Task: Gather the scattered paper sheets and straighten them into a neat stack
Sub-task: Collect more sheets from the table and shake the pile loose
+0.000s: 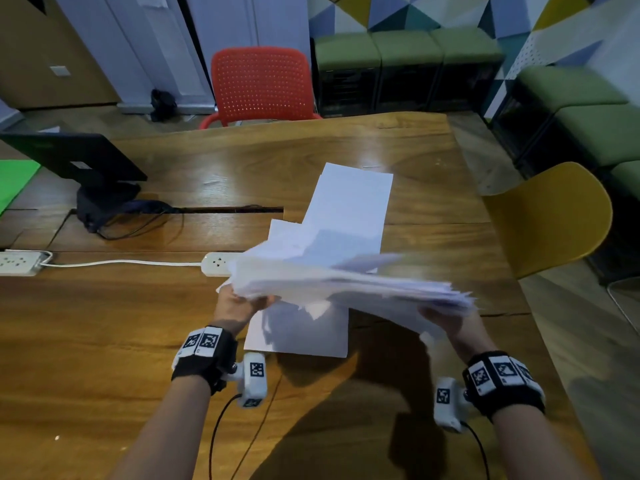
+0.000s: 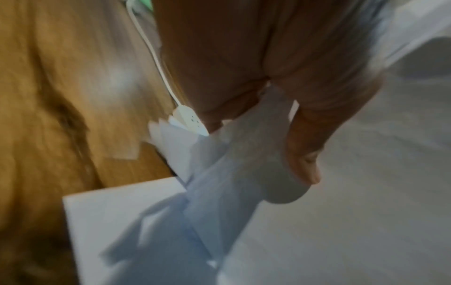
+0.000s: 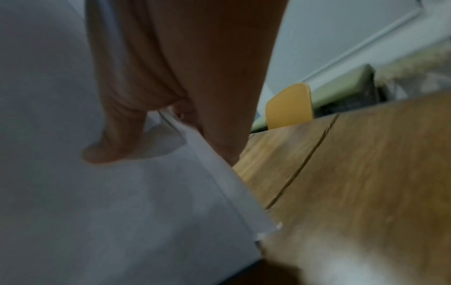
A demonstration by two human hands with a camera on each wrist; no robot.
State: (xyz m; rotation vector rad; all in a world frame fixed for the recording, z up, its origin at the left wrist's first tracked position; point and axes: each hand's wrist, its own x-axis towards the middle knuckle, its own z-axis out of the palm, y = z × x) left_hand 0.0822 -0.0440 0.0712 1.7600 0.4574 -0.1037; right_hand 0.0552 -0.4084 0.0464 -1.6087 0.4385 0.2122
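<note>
Two hands share one load: I hold a thick bundle of paper sheets (image 1: 343, 282) up off the wooden table (image 1: 104, 323), its long axis running left to right between my wrists, edges ragged and fanned at both ends. My left hand (image 1: 239, 306) pinches the left end, thumb (image 2: 302, 154) on top and fingers curled beneath; my right hand (image 1: 450, 323) clamps the right end the same way, its thumb (image 3: 109, 146) pressed onto the top sheet. Directly below the bundle more loose sheets lie flat: one near sheet (image 1: 301, 336) just in front of my wrists, and a far sheet (image 1: 349, 202) stretching away across the table, with others overlapping between them, partly hidden by what I carry. So the ungathered paper sits under and beyond my grip, nearer my left hand at the close end and running off toward the far side, with its long axis pointing away from me, crosswise to the bundle. I judge the gathering only partly done, and any squaring of edges must wait until those are picked up or the bundle is set down on them. A white power strip (image 1: 218, 263) peeks out behind the bundle's left end, its cord trailing left. Farther out stand a black monitor (image 1: 72, 157), a red chair (image 1: 259, 84) and a yellow chair (image 1: 550, 216).
</note>
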